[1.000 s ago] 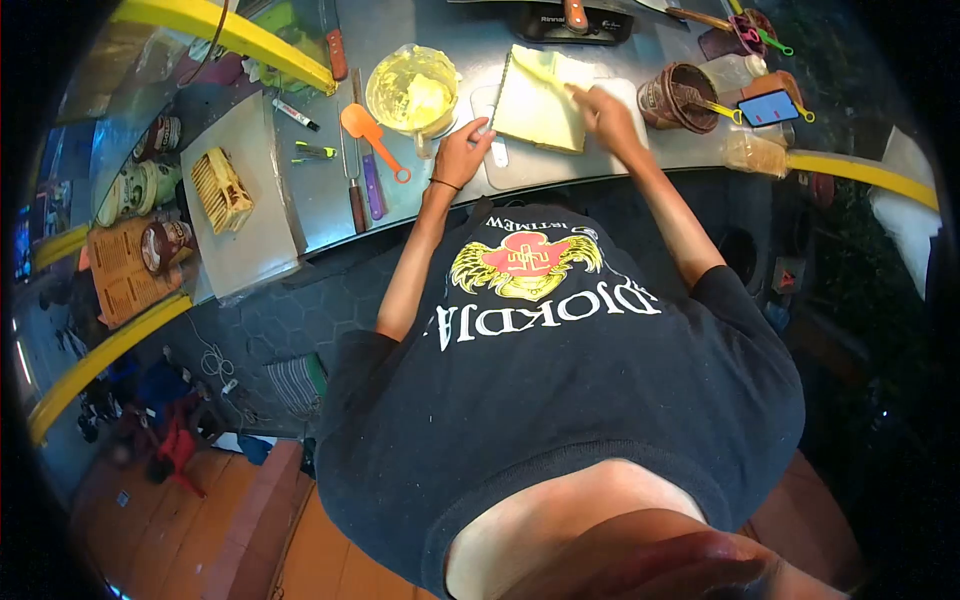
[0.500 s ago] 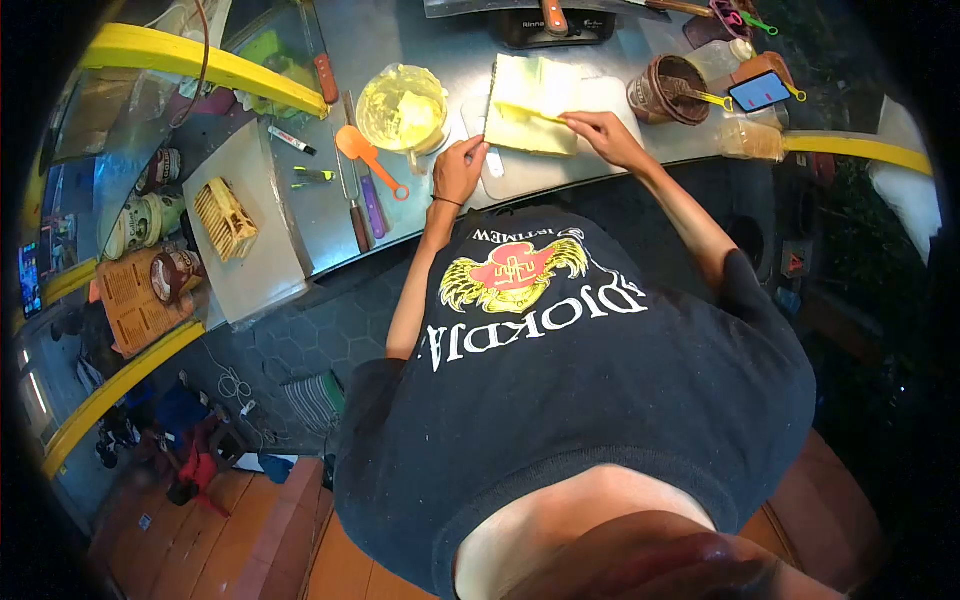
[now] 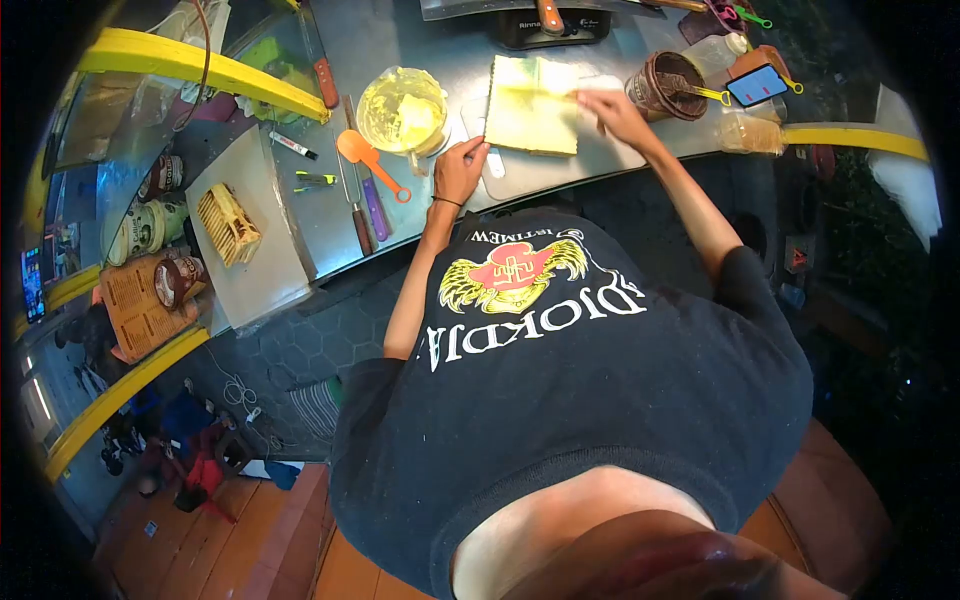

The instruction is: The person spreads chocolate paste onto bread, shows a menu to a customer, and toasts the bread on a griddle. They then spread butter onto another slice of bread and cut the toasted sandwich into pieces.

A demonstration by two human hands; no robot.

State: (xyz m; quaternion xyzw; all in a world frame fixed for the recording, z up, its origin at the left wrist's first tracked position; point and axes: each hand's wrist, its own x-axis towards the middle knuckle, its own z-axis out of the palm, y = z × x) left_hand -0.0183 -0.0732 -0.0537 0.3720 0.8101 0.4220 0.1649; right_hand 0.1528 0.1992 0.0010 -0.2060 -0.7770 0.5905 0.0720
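Note:
A rectangular slab of bread (image 3: 530,125) with a yellow spread over its top lies on a white cutting board (image 3: 600,165). The thumb and fingers of my left hand (image 3: 460,172) are closed at its near left corner. Over its right side, my right hand (image 3: 615,115) is curled and smeared by motion. It appears closed on a thin, yellow-coated spreading knife, whose blade is too blurred to make out clearly. Left of the bread stands a clear tub (image 3: 402,110) of yellow spread, with a mound of it inside.
An orange spatula (image 3: 360,150) and a purple-handled knife (image 3: 374,210) lie left of the tub. A brown tub (image 3: 668,88) with a yellow-handled tool stands right, near a phone (image 3: 757,87). Another bread block (image 3: 230,225) sits on paper at left. A black stove (image 3: 555,27) is behind.
My right hand has moved slightly up and away from the bread's near part, and the knife no longer shows plainly. My left hand stays at the corner.

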